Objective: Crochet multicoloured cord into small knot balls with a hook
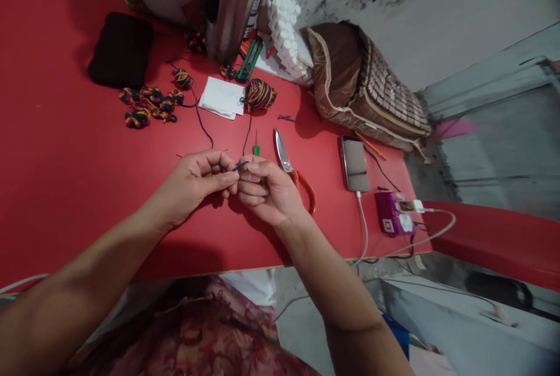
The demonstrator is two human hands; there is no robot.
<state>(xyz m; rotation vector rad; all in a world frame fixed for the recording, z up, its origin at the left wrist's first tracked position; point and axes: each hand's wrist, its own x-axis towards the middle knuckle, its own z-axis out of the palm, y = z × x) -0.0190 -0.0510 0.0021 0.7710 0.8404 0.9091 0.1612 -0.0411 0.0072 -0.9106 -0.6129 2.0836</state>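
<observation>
My left hand (203, 177) and my right hand (266, 186) meet over the red table, each pinching a short stretch of dark blue yarn (240, 166). One strand runs up from the left fingers toward a small multicoloured yarn ball (182, 77). Another leads from near the right hand to a larger yarn ball (261, 94). Just beyond the right fingers lies a green-handled tool with a thin metal shaft (256, 149). Orange-handled scissors (284, 154) rest beside the right hand, partly hidden by it. Knotted yarn pieces (151, 104) form a cluster further left.
White paper slips (222, 97), a green cutter (250, 59) and a black case (121, 49) lie toward the back. A brown bag (363, 81) sits at the right rear. A phone (354, 163) is cabled to a purple power box (389, 212) near the table's right edge.
</observation>
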